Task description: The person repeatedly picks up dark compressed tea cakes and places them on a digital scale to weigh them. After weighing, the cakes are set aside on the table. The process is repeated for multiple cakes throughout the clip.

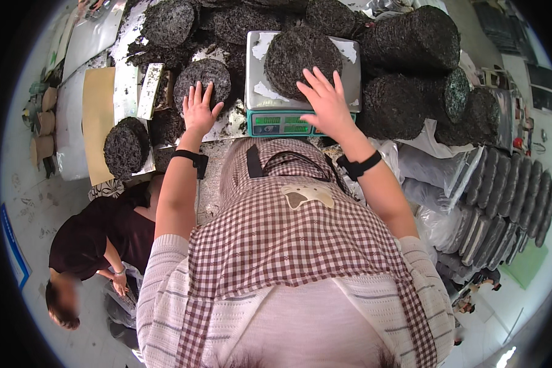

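A stack of dark round cakes that look like dried seaweed [302,52] rests on the steel pan of a digital scale [256,76] with a teal front panel. My right hand [328,105] lies against the near right side of that stack, its fingers spread. To the left of the scale, my left hand [200,111] lies palm down on the near part of another round seaweed cake [192,72], fingers stretched out. Neither hand is wrapped round anything. Both palms are hidden from view.
Large piles of seaweed cakes [411,43] stand right of the scale, and more lie behind it. At left are a white block [150,92], a tan board [99,116] and another cake stack [126,148]. Bagged dark rolls [509,190] are heaped at right. Another person [104,236] bends at lower left.
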`<state>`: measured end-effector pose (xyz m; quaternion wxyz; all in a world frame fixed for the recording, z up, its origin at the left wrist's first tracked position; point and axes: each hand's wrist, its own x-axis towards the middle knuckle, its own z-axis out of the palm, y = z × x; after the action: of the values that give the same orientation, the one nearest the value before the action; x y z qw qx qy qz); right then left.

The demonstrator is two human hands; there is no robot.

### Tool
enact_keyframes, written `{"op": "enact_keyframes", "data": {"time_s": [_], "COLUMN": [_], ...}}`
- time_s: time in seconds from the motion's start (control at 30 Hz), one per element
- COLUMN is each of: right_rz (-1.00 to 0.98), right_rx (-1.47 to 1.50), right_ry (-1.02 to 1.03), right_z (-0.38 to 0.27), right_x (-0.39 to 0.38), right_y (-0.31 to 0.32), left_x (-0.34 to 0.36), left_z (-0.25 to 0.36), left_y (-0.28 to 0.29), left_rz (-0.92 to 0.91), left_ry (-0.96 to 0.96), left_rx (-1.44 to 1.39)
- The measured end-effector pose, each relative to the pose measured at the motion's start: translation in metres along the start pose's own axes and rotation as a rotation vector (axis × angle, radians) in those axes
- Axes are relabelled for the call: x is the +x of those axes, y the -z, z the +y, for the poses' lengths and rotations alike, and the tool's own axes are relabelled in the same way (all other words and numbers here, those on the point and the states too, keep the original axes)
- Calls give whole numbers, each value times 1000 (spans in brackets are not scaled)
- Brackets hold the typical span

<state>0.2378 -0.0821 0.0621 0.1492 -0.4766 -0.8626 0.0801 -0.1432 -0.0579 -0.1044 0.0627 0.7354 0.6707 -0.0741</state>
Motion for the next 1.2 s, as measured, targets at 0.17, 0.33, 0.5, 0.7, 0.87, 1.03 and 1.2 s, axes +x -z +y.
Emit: {"op": "enact_keyframes", "data": {"time_s": [0.17, 0.33, 0.5, 0.7, 0.87, 1.03, 1.2], "right_rz": [216, 295, 288, -48, -62, 103, 241], "right_rx": [276, 666, 759, 89, 157, 177, 200], "right_ry": [-192, -812, -722, -842, -909, -884, -757], "right_z": [-13, 59, 25, 108, 93, 84, 83], "right_x": [-43, -87, -29, 32, 49, 45, 52], "right_y": [61, 69, 126, 19, -32, -34, -43], "left_x": [-12, 9, 24, 74, 64, 50, 80], "left_z": [-14, -33, -17, 78, 153, 177, 207], "left_y": [15, 22, 95, 123, 118, 124, 117], "left_rz": [-94, 75, 404, 318, 121, 538, 417], "left_ry": [113, 54, 210, 11, 115, -15, -459], "left_rx": [-6, -325, -735, -645, -592, -336, -358]}}
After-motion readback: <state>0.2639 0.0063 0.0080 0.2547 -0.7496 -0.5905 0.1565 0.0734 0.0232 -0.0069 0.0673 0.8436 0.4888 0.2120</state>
